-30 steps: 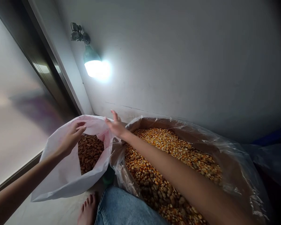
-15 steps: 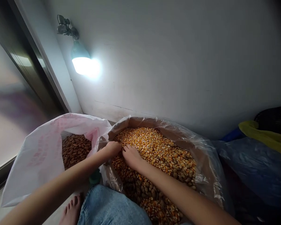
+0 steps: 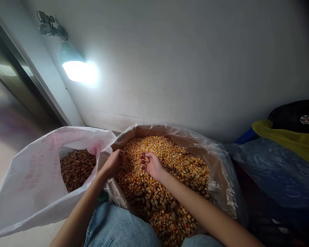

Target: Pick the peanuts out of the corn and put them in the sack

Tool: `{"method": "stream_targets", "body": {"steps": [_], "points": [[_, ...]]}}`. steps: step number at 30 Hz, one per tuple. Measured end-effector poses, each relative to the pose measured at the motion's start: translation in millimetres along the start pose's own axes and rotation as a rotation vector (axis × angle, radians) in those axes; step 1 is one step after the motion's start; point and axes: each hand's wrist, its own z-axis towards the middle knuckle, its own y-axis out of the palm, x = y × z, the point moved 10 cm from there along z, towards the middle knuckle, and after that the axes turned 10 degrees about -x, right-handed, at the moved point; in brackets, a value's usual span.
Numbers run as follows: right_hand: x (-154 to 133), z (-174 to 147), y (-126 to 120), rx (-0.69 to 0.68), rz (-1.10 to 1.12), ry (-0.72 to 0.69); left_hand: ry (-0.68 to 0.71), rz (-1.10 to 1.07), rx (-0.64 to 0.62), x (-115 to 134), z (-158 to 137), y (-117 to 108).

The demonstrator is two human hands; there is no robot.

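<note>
A plastic-lined cardboard box [image 3: 222, 192] holds yellow-orange corn kernels [image 3: 154, 145] mixed with darker unshelled peanuts [image 3: 157, 200]. Over the corn, my right hand [image 3: 154, 167] is turned partly palm up, its fingers curled around what looks like a single peanut [image 3: 147, 159]. My left hand [image 3: 113, 162] is at the box's left side, above the edge of the corn. Its fingers are curled in, and whatever they hold is hidden. To the left, a white bag [image 3: 28, 181] with faint red print stands open, with brown peanuts [image 3: 78, 168] inside.
A lit lamp [image 3: 73, 67] hangs from a bracket on the white wall [image 3: 170, 68] behind the box. On the right are a blue plastic bag [image 3: 273, 171], a yellow cloth [image 3: 285, 137] and a round black fan-like object [image 3: 296, 115]. My denim-covered knees [image 3: 121, 226] are close to the box.
My hands have drawn apart and up from the corn. The left moved left toward the box's edge; the right turned palm up. The view has shifted slightly to the right.
</note>
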Motion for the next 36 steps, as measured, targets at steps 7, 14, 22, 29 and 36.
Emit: {"method": "stream_targets", "body": {"steps": [7,14,22,29,36], "points": [[-12,-5,21,-0.063,-0.995,-0.086,0.099,-0.048,-0.062,9,2,6],[23,9,78,-0.222,-2.274,-0.256,0.163,1.357,-0.196,10,17,37],[3,0,63,-0.113,-1.999,-0.306,0.183,1.387,-0.242,3,18,41],[-12,3,14,-0.075,-0.534,0.001,0.094,0.408,-0.245,1,13,32],[1,-3,-1,-0.067,-0.065,0.093,-0.03,-0.247,-0.379,-3,6,41]]}}
